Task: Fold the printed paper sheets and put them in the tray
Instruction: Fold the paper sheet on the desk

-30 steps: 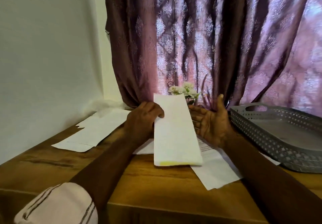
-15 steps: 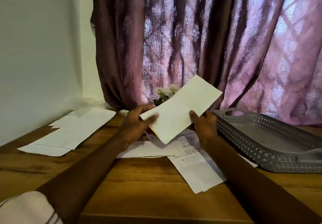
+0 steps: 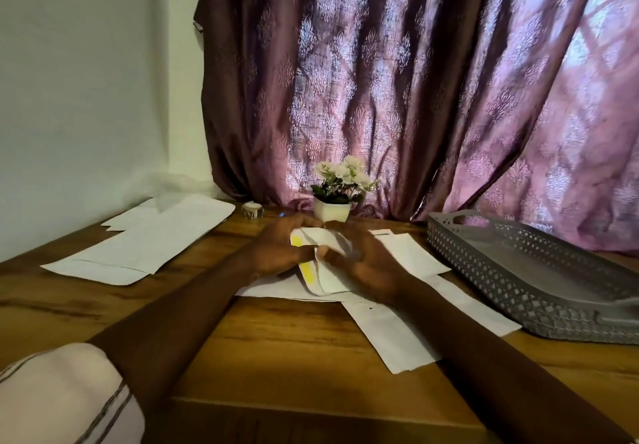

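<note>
Both hands meet at mid-table: left hand [image 3: 275,253] and right hand [image 3: 366,265] have fingers curled round a folded sheet [image 3: 330,283] with a yellow strip, held low over loose printed sheets [image 3: 397,334] on the wooden table [image 3: 283,343]; the fingers hide most of the fold. Grey perforated tray [image 3: 484,271] sits to the right, apart from the hands, with a sheet corner near its wall. More sheets [image 3: 148,246] lie far left; a small potted flower [image 3: 333,208] stands just behind the hands, before the purple curtain [image 3: 380,80].
</note>
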Motion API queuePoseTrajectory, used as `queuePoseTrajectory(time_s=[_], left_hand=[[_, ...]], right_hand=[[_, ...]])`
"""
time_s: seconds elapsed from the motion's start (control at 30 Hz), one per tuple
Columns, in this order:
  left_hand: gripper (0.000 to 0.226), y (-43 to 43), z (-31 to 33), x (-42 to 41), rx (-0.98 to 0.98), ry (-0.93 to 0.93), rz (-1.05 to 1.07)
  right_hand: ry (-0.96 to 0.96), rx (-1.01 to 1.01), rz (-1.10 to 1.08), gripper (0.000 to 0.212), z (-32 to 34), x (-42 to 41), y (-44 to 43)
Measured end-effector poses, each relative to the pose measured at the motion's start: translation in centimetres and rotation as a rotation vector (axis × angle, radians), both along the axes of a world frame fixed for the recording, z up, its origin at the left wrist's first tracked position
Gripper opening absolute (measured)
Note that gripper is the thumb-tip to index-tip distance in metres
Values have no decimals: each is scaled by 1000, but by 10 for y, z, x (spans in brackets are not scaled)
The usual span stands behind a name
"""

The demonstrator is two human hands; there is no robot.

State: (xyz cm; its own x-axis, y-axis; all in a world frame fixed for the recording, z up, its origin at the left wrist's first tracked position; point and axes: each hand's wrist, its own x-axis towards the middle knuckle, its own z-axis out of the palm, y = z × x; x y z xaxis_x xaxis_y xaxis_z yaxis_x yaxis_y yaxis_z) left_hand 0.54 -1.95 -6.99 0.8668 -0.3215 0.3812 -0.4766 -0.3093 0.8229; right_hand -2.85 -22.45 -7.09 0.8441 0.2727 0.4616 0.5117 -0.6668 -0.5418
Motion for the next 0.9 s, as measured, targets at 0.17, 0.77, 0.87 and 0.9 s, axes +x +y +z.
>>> queuePoseTrajectory(time_s=[0.17, 0.77, 0.87, 0.9], left_hand=[[49, 6, -2, 7, -8, -37, 60], [40, -8, 17, -23, -134, 14, 295], [44, -15, 23, -28, -562, 443, -50], [47, -16, 25, -29, -614, 504, -149]], right_hand=[[27, -451, 2, 108, 3, 4, -1], [-313, -563, -125, 120, 2, 6, 5], [-358, -556, -107, 119, 3, 4, 7], [-367, -552, -96, 119, 3, 4, 7]])
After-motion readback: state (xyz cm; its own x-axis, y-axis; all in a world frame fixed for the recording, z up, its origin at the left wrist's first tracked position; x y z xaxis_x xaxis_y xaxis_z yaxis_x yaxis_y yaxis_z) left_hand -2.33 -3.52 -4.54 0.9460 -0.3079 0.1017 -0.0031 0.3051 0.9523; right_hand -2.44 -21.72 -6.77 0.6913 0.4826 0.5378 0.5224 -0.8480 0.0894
